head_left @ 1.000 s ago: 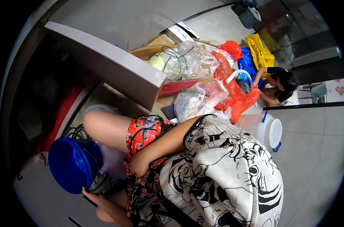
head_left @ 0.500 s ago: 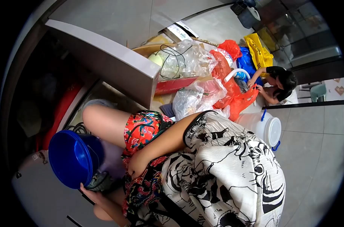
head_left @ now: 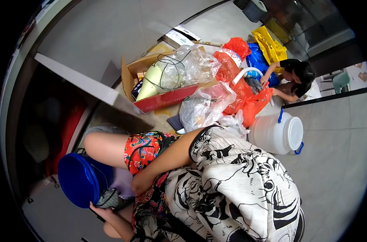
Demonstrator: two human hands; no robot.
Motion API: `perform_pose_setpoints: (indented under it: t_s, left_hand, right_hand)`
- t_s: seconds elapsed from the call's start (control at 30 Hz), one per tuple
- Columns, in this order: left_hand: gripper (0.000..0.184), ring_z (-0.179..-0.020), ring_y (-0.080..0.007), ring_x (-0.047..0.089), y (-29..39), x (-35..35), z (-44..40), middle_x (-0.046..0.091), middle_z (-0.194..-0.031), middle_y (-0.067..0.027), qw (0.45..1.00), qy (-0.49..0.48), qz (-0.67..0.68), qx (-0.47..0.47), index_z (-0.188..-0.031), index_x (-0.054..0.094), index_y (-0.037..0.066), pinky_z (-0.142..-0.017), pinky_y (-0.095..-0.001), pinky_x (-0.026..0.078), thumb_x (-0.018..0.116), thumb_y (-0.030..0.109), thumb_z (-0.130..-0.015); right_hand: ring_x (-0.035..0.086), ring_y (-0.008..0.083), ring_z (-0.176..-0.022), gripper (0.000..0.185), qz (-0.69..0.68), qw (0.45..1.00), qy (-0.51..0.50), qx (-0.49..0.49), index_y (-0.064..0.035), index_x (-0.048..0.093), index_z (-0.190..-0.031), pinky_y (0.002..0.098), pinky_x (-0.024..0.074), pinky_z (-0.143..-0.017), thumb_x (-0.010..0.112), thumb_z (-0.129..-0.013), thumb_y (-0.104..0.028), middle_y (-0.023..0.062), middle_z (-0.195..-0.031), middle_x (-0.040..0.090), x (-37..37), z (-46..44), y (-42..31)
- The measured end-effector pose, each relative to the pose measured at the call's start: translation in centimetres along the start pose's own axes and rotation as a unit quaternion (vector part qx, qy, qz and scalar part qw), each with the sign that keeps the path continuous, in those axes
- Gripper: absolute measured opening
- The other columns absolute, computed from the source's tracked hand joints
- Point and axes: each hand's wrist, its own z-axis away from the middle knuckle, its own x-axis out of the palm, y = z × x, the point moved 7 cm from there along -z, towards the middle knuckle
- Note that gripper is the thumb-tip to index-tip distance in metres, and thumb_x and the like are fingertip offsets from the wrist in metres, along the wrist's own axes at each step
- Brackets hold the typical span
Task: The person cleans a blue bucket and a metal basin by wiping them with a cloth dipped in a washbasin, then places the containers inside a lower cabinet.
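Note:
A deep blue bucket [head_left: 76,177] lies tilted in front of my legs, its mouth turned away to the left of the view. My left hand [head_left: 103,212] is at its lower rim, fingers closed on the edge. Just beside that hand is a bunched grey striped cloth or bag [head_left: 108,198]. My right hand [head_left: 141,184] hangs down by my floral shorts [head_left: 147,150]; its fingers are hidden from view. Close to it, behind the bucket, shows a pale purple thing [head_left: 123,181] whose kind I cannot make out.
A cabinet door [head_left: 86,82] juts out beside my knee. Beyond it stand a cardboard box [head_left: 163,103], a clear plastic bag [head_left: 209,103] and red bags [head_left: 244,101]. A white barrel [head_left: 272,131] is behind me. Another person [head_left: 294,78] crouches, handling a red bag.
The view has shifted, showing more of the cardboard box and barrel. The bucket and my left hand sit slightly lower and further right in view. My left hand stays on the rim.

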Motion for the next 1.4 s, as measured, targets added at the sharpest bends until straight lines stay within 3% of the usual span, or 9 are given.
perform_pose_setpoints:
  t_s: [0.07, 0.13, 0.33, 0.43, 0.57, 0.93, 1.17, 1.23, 1.4]
  left_hand:
    - [0.053, -0.105, -0.0305, 0.05, -0.6, 0.0, -0.7, 0.052, -0.119, -0.0119, 1.0, 0.001, 0.003, -0.005, -0.116, 0.05, 0.002, -0.09, -0.0447, 0.04, 0.052, 0.04, -0.078]
    - [0.053, -0.105, -0.0307, 0.05, -0.7, -0.8, -1.2, 0.052, -0.119, -0.0117, 1.0, 0.002, 0.005, -0.007, -0.115, 0.05, 0.003, -0.09, -0.0451, 0.04, 0.052, 0.04, -0.078]
    - [0.05, -0.102, -0.0307, 0.051, -0.7, -0.9, -1.1, 0.053, -0.116, -0.0121, 1.0, 0.024, 0.012, 0.012, -0.112, 0.052, 0.003, -0.087, -0.0451, 0.041, 0.05, 0.039, -0.078]
    - [0.051, -0.101, -0.0313, 0.051, -1.0, -0.9, -1.7, 0.054, -0.113, -0.0125, 1.0, 0.001, 0.007, 0.013, -0.113, 0.052, 0.003, -0.086, -0.0456, 0.042, 0.05, 0.039, -0.077]
    - [0.051, -0.101, -0.0321, 0.051, -1.0, -0.8, -2.4, 0.054, -0.112, -0.013, 0.999, -0.027, 0.01, 0.017, -0.113, 0.051, 0.003, -0.087, -0.0464, 0.041, 0.049, 0.039, -0.077]
    - [0.05, -0.099, -0.0299, 0.051, -0.9, -1.1, -1.7, 0.054, -0.112, -0.0113, 0.998, -0.012, 0.022, 0.049, -0.11, 0.053, 0.004, -0.086, -0.0446, 0.041, 0.053, 0.041, -0.076]
    - [0.051, -0.1, -0.0296, 0.051, -1.0, -1.4, 0.0, 0.055, -0.112, -0.0097, 0.998, 0.031, 0.026, 0.039, -0.111, 0.053, 0.005, -0.087, -0.0442, 0.041, 0.056, 0.041, -0.075]
    - [0.052, -0.1, -0.0298, 0.051, -1.0, -1.2, 0.5, 0.055, -0.113, -0.0097, 0.999, 0.024, 0.035, 0.033, -0.112, 0.053, 0.004, -0.088, -0.0443, 0.041, 0.057, 0.041, -0.075]
    - [0.052, -0.101, -0.0292, 0.051, -1.4, -2.5, -0.5, 0.055, -0.115, -0.0098, 0.999, 0.015, 0.043, 0.019, -0.112, 0.053, 0.003, -0.088, -0.0431, 0.041, 0.057, 0.039, -0.075]
  right_hand:
    - [0.058, 0.0272, -0.072, 0.028, 0.003, 1.0, 0.002, 0.004, -0.0009, 0.062, -0.086, 0.039, 0.0445, -0.065, 0.056, -0.08, -0.027, 0.0192, -0.077, 0.061, -0.1, 0.2, 0.7]
    - [0.059, 0.0229, -0.077, 0.029, -0.177, 0.972, 0.107, 0.108, -0.0055, 0.06, -0.101, 0.0346, 0.0463, -0.07, 0.063, -0.075, -0.017, 0.0125, -0.084, 0.062, -1.2, 1.3, 1.9]
    - [0.059, 0.0172, -0.085, 0.04, -0.278, 0.949, 0.105, 0.103, -0.0029, 0.056, -0.112, 0.0279, 0.0473, -0.072, 0.063, -0.073, -0.009, 0.0095, -0.096, 0.062, -0.3, -0.4, 4.6]
    - [0.059, 0.0152, -0.087, 0.037, -0.268, 0.949, 0.088, 0.14, -0.0007, 0.055, -0.112, 0.0268, 0.047, -0.072, 0.061, -0.076, -0.008, 0.0105, -0.1, 0.062, -1.2, 1.3, 2.9]
    - [0.058, 0.014, -0.087, 0.035, -0.267, 0.952, 0.107, 0.106, -0.0011, 0.056, -0.111, 0.0254, 0.0464, -0.073, 0.058, -0.077, -0.007, 0.0102, -0.1, 0.062, -1.6, 1.8, 2.1]
    - [0.058, 0.0137, -0.089, 0.031, -0.175, 0.971, 0.113, 0.115, -0.0035, 0.058, -0.11, 0.0264, 0.0461, -0.076, 0.058, -0.081, -0.015, 0.0085, -0.099, 0.063, -1.9, 1.7, 1.9]
    - [0.061, 0.0156, -0.087, 0.029, -0.255, 0.951, 0.129, 0.119, -0.0074, 0.064, -0.102, 0.0279, 0.0468, -0.074, 0.064, -0.076, -0.021, 0.0073, -0.094, 0.066, 0.5, -0.1, 5.7]
    - [0.061, 0.0158, -0.087, 0.029, -0.212, 0.959, 0.132, 0.137, -0.0075, 0.064, -0.102, 0.028, 0.047, -0.074, 0.064, -0.075, -0.02, 0.0074, -0.093, 0.066, -0.1, 0.3, 5.2]
    - [0.061, 0.0153, -0.089, 0.025, -0.183, 0.964, 0.104, 0.16, -0.0034, 0.058, -0.107, 0.0267, 0.0474, -0.077, 0.054, -0.084, -0.013, 0.009, -0.096, 0.064, -1.0, 1.3, 3.4]
